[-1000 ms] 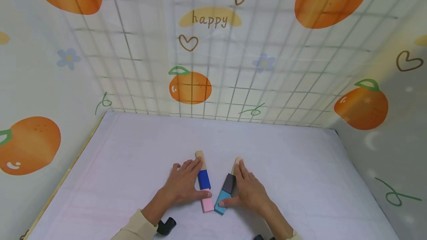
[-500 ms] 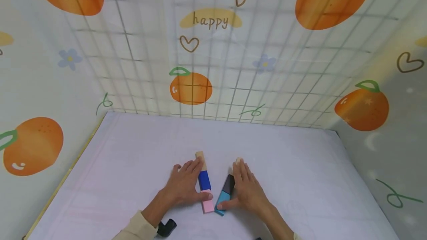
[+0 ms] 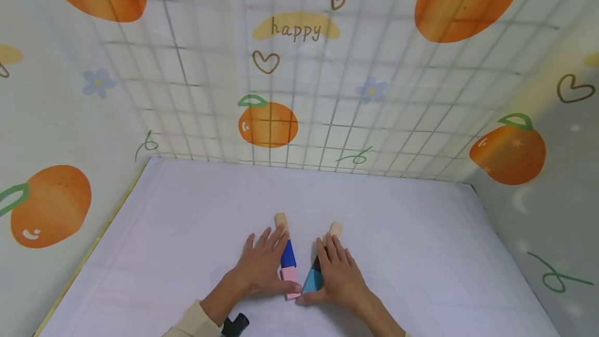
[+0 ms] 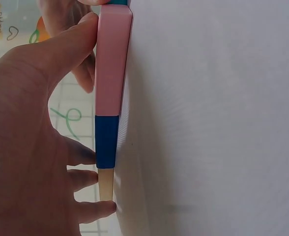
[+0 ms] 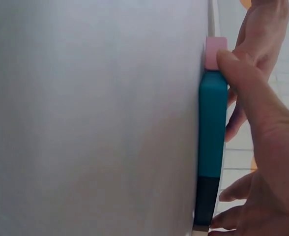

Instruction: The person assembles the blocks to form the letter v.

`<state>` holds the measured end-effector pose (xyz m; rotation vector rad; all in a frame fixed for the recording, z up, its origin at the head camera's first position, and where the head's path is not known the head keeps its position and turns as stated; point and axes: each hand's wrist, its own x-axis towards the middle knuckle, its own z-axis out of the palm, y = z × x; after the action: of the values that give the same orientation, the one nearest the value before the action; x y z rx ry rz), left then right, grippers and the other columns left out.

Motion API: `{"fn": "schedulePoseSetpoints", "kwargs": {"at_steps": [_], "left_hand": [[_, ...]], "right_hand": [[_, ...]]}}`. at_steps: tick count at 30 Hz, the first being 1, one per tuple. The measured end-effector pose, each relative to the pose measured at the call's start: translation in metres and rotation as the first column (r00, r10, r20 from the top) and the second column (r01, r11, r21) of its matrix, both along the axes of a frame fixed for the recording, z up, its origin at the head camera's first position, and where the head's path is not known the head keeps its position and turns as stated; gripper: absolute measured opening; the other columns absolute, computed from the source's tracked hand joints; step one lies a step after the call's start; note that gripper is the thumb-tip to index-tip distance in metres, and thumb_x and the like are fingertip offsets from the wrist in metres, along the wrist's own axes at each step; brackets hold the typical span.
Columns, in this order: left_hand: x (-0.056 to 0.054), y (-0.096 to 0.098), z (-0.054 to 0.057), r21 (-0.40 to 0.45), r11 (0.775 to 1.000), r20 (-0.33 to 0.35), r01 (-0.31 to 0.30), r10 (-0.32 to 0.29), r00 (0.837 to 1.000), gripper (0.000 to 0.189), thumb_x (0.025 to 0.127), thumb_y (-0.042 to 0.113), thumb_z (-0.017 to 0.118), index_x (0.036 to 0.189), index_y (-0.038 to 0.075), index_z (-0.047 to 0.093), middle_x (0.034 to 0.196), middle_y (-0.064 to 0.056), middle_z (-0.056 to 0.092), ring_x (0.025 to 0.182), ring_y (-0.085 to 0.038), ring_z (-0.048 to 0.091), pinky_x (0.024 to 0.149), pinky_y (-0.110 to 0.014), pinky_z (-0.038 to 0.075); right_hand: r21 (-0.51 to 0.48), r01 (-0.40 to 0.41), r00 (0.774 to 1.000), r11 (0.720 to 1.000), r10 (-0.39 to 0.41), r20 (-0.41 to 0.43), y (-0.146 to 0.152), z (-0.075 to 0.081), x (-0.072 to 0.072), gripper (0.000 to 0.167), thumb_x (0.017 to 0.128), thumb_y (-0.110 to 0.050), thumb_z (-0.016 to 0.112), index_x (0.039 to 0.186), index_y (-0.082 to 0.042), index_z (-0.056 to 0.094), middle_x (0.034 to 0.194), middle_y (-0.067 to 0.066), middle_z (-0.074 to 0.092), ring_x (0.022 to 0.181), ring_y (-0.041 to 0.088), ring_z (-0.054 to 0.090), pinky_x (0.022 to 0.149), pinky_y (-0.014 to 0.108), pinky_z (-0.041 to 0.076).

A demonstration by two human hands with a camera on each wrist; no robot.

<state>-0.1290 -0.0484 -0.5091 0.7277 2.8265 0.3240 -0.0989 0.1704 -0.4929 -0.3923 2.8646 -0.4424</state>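
Two slanting rows of blocks lie on the white table, their near ends meeting. The left row has a pale wooden block (image 3: 280, 217), a blue block (image 3: 288, 258) and a pink block (image 4: 113, 61). In the right row are a pale wooden block (image 3: 336, 228), a black block (image 5: 207, 200) and a teal block (image 5: 213, 125). My left hand (image 3: 262, 269) rests along its row, fingers spread, with the thumb at the pink block's near end. My right hand (image 3: 343, 277) lies over its row, partly hiding the black and teal blocks, thumb near where the rows meet.
A black object (image 3: 235, 325) shows by my left wrist. Behind the white tabletop (image 3: 210, 196) stands a fabric-covered grid wall (image 3: 309, 82) printed with oranges. Patterned side walls (image 3: 47, 134) enclose the left and right.
My right hand has slid toward me and slightly left over its row, baring the far wooden block. My left thumb has moved down the pink block to its near end.
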Motion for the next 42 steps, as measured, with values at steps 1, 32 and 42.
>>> {"fn": "schedulePoseSetpoints", "kwargs": {"at_steps": [1,32,42], "left_hand": [[0.0001,0.0,0.0003,0.002,1.0,0.002,-0.001,0.001,1.0,0.12,0.073,0.09,0.053,0.162,0.013,0.024,0.169,-0.007,0.015,0.152,-0.036,0.017,0.114,-0.067,0.016],[-0.0008,0.0011,0.0016,0.014,1.0,0.012,-0.019,0.019,1.0,0.117,0.074,0.087,0.055,0.161,0.013,0.027,0.168,-0.007,0.017,0.152,-0.036,0.018,0.114,-0.067,0.016],[-0.0005,0.0005,0.0015,0.028,0.999,0.007,-0.017,0.017,1.0,0.118,0.074,0.087,0.056,0.161,0.012,0.027,0.168,-0.008,0.018,0.151,-0.037,0.02,0.113,-0.068,0.017]], "right_hand": [[0.0,0.002,1.0,1.0,-0.002,0.003,-0.0002,0.0,0.0002,0.141,0.055,-0.083,0.078,0.157,0.0,0.029,0.163,0.028,0.018,0.151,0.044,0.014,0.114,0.064,0.022],[0.011,0.015,1.0,1.0,-0.015,0.002,-0.0025,0.0032,0.0004,0.136,0.055,-0.083,0.078,0.157,-0.005,0.032,0.163,0.027,0.018,0.151,0.042,0.016,0.112,0.064,0.027],[0.013,0.017,1.0,1.0,-0.018,0.013,-0.0023,0.0019,-0.0016,0.135,0.056,-0.082,0.078,0.157,-0.005,0.033,0.164,0.027,0.017,0.151,0.043,0.015,0.112,0.064,0.026]]}}
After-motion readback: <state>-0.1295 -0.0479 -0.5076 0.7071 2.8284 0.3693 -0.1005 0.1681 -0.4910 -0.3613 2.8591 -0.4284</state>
